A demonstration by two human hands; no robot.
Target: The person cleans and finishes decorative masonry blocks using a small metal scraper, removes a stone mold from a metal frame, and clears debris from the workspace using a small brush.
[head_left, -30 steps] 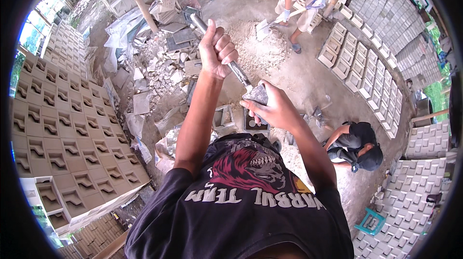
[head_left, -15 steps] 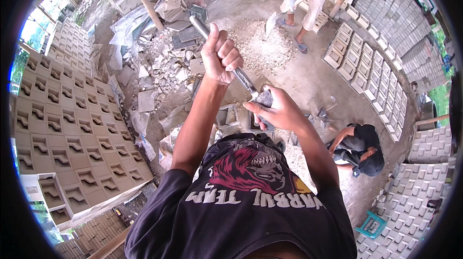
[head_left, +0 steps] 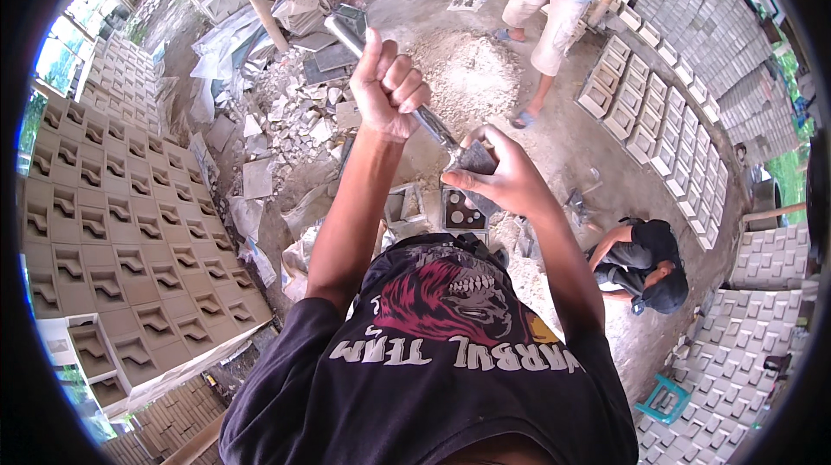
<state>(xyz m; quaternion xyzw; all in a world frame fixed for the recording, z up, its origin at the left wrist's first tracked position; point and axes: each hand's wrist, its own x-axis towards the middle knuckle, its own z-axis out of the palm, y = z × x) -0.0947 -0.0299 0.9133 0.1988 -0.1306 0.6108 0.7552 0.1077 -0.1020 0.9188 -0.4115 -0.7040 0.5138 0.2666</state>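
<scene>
A trowel-like tool with a silvery-grey tubular handle and a flat, dark grey blade (head_left: 439, 128) is held in the air above the bare grey concrete floor (head_left: 563, 145), between the person's two hands. Its long axis runs aslant: the handle's free end points away and to the left, and the blade end sits nearer the body and to the right.

The left hand (head_left: 389, 88) is wrapped around the handle, fingers curled, thumb laid up along it, with a length of handle showing past the thumb. The right hand (head_left: 500, 172) pinches the blade, thumb across the near face; the other fingers are partly hidden behind it, so their exact placing cannot be told. From the left hand, the blade lies rightward and toward the body; the right hand is the one on it.

Just below the blade in the view is a dark rectangular tray with round pale pieces inside (head_left: 465, 228), the right hand being the nearer one to it. A pale grey square frame (head_left: 404, 205) lies beside the tray's left edge. How far beneath the hands these two lie cannot be judged. Beyond the hands, a heap of pale crumbly sand (head_left: 474, 75) rests on the floor.
</scene>
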